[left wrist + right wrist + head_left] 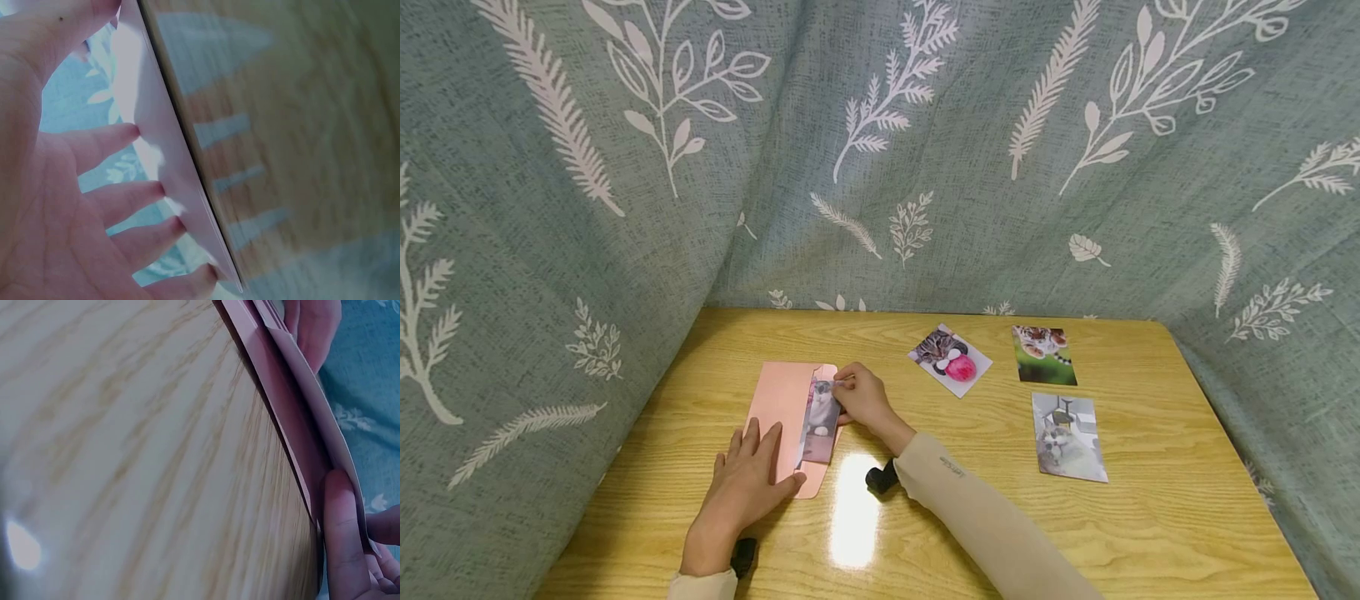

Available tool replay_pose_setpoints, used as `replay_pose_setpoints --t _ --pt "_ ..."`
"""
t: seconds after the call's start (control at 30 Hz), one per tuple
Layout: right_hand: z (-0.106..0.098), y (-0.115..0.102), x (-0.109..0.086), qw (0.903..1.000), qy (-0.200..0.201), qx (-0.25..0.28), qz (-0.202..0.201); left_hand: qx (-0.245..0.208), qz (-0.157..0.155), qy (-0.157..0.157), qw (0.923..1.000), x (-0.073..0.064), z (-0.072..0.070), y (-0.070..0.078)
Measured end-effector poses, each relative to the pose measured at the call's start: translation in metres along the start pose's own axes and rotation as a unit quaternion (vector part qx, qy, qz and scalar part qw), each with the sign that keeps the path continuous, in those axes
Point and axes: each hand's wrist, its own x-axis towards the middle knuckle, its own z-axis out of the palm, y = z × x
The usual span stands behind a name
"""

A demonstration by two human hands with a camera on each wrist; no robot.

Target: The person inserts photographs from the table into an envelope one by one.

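Observation:
A pink envelope [772,396] lies on the left part of the wooden table, its opening toward the right. Partly inside that opening is a cat photo card [822,421], with its right strip showing. My right hand [867,402] pinches the card near its upper right corner, between thumb and fingers. In the right wrist view, a finger [344,534] lies under the raised card, over the envelope's pink inner side. My left hand [743,482] rests spread on the envelope's lower part. Its fingertips [150,187] touch the envelope's surface in the left wrist view.
To the right lie a cat card with a pink ball [961,367], a tiger card [1047,360] and a pale cat card [1067,446]. A leaf-patterned curtain [880,208] hangs around the table's back and sides. Light glares off the wood [853,517] between my arms.

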Motion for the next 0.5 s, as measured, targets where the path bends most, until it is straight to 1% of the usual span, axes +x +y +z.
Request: replay_pose_setpoints --t 0.33,0.5 --pt "0.0060 -0.0038 0.0005 0.9997 0.001 -0.023 -0.002 0.006 0.002 0.000 1.0000 0.0006 -0.0005 0.0002" --pt "0.0069 -0.0022 0.0002 0.9996 -0.006 -0.027 -0.007 0.006 0.004 -0.001 1.0000 0.0004 0.0003 0.0001"
